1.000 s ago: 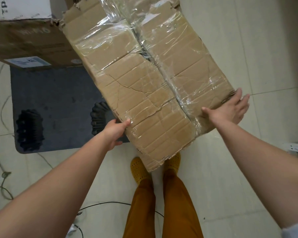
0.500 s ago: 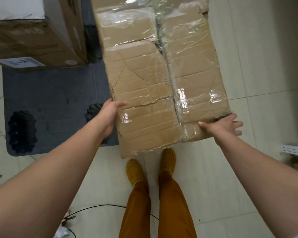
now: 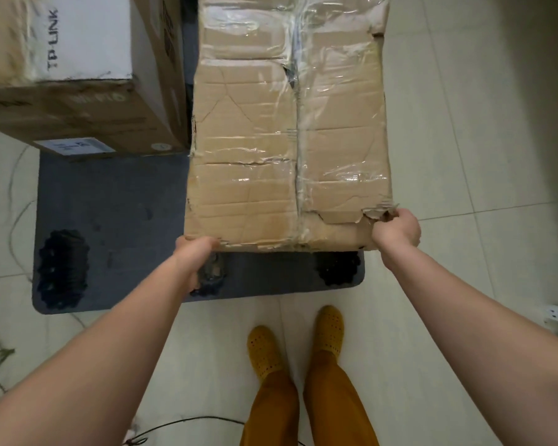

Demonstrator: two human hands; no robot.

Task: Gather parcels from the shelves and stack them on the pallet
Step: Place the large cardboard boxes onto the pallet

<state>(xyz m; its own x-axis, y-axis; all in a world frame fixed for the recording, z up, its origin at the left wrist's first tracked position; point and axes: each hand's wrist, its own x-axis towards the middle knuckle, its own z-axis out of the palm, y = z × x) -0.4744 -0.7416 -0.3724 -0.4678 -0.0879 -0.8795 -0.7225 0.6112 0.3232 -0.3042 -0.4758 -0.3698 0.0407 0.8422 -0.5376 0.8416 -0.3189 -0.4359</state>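
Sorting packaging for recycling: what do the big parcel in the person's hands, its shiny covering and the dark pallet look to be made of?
The parcel looks like brown corrugated cardboard, matte, with creases and a torn corner. Its covering seems to be clear plastic tape or film, glossy and wrinkled, catching highlights. The pallet looks like dark grey moulded plastic with a dull, faintly textured surface and rounded corners, though I cannot be sure.

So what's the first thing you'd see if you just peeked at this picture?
Probably the big crumpled cardboard box wrapped in shiny tape, right in the middle over the dark pallet. The left hand and the right hand grip its two near corners, and the right corner is torn. Next you might spot the yellow shoes on the pale floor below, and another box marked TP-LINK at the top left.
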